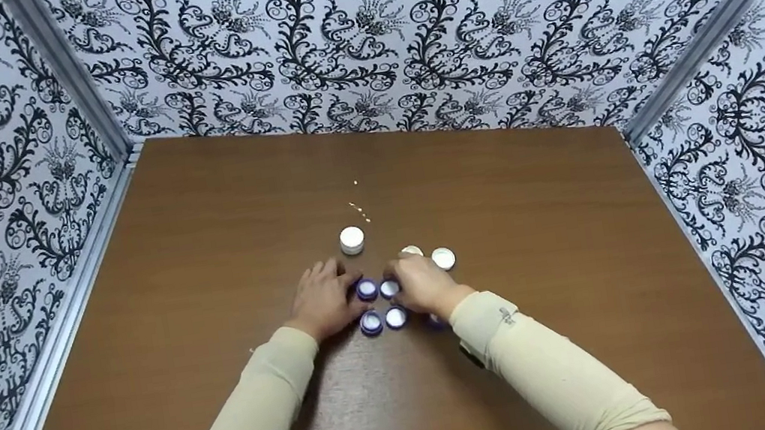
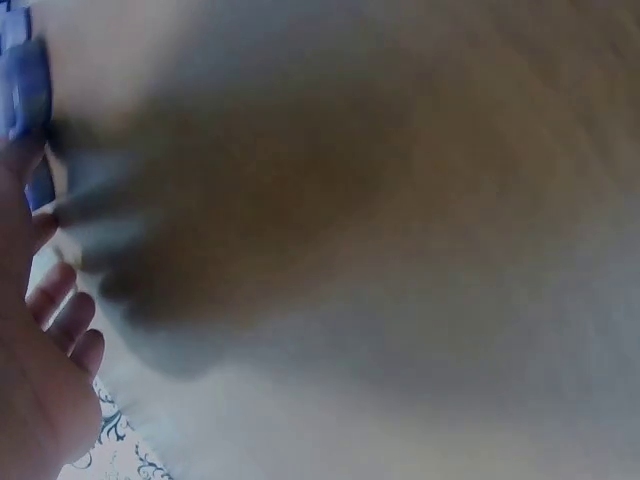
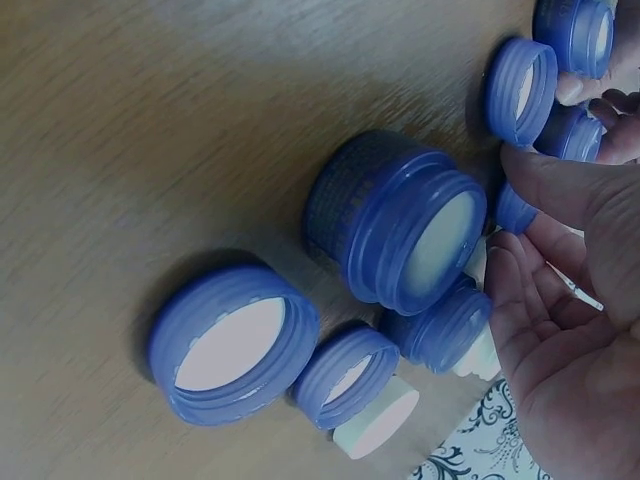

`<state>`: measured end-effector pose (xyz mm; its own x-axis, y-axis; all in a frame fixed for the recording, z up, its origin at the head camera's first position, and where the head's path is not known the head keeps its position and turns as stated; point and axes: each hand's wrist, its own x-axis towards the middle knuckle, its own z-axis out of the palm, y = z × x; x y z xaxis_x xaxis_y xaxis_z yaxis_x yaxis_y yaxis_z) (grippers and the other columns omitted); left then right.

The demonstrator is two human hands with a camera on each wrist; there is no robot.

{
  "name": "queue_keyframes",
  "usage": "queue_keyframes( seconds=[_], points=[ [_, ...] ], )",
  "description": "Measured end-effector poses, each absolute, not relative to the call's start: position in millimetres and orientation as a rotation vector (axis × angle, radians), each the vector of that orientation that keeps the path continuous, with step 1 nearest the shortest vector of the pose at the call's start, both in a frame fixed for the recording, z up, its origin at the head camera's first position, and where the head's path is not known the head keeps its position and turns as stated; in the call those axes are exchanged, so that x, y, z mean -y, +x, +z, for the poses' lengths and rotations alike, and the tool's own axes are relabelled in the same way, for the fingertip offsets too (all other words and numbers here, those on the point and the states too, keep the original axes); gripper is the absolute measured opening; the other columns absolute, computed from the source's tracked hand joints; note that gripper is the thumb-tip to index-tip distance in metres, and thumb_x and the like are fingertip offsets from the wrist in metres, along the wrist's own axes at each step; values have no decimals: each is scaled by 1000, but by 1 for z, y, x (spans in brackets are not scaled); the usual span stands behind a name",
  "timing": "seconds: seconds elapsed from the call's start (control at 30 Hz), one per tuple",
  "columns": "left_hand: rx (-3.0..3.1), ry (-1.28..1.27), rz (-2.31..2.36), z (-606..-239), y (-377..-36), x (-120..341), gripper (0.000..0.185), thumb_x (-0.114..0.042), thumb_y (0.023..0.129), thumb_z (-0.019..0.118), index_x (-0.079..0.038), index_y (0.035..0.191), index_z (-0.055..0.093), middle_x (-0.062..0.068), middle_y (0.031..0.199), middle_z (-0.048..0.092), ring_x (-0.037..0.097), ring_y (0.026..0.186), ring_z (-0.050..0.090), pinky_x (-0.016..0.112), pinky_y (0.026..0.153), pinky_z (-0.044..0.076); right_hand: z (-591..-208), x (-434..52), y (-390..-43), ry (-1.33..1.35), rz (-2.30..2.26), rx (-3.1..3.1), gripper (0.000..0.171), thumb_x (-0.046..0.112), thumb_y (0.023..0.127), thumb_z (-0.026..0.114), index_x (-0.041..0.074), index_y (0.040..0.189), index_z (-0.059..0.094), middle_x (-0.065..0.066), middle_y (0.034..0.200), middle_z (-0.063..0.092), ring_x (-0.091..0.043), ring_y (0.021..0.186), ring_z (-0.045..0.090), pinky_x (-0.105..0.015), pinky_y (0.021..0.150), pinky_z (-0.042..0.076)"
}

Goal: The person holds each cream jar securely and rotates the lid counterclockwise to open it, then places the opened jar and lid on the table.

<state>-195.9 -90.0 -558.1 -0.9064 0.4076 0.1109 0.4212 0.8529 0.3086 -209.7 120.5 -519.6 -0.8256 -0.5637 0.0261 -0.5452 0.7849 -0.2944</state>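
My left hand [image 1: 323, 301] holds a small open blue jar [image 1: 366, 289] between thumb and index finger; its other fingers [image 2: 72, 318] spread away. White shows in the jar's mouth. Beside it, my right hand [image 1: 423, 281] pinches a blue screw lid [image 3: 515, 210], partly hidden by the thumb. Nearer the body stand another small blue jar [image 1: 371, 323] and, to its right, an upturned blue lid [image 3: 520, 92] with a white liner. A larger open blue jar [image 3: 400, 225] of white cream stands by the right palm, mostly covered in the head view.
Around the right wrist lie a large upturned blue lid [image 3: 235, 345], a smaller blue lid [image 3: 345, 375], a white cap [image 3: 375, 418] and a blue jar [image 3: 440, 328]. Farther back are a white jar [image 1: 352, 240], a white lid [image 1: 443, 259] and white specks [image 1: 361, 210] on the brown table.
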Motion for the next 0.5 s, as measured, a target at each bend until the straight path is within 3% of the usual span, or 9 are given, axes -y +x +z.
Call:
queue_keyframes(
  seconds=[0.27, 0.5],
  points=[
    [3028, -600, -553, -549, -203, 96, 46, -28, 83, 67, -9, 125, 69, 11, 118, 59, 32, 112, 52, 49, 100, 37, -522, -123, -211, -910, -438, -2910, 29, 10, 71, 83, 3, 97, 71, -8, 89, 63, -28, 88, 61, -42, 76, 52],
    [2922, -388, -670, -553, -211, 98, 37, -22, 83, 70, 0, 113, 69, 14, 110, 60, 35, 105, 53, 49, 91, 40, -518, -119, -210, -892, -432, -2893, 29, 8, 72, 84, 3, 97, 71, -9, 92, 63, -27, 90, 61, -42, 78, 53]
  ],
)
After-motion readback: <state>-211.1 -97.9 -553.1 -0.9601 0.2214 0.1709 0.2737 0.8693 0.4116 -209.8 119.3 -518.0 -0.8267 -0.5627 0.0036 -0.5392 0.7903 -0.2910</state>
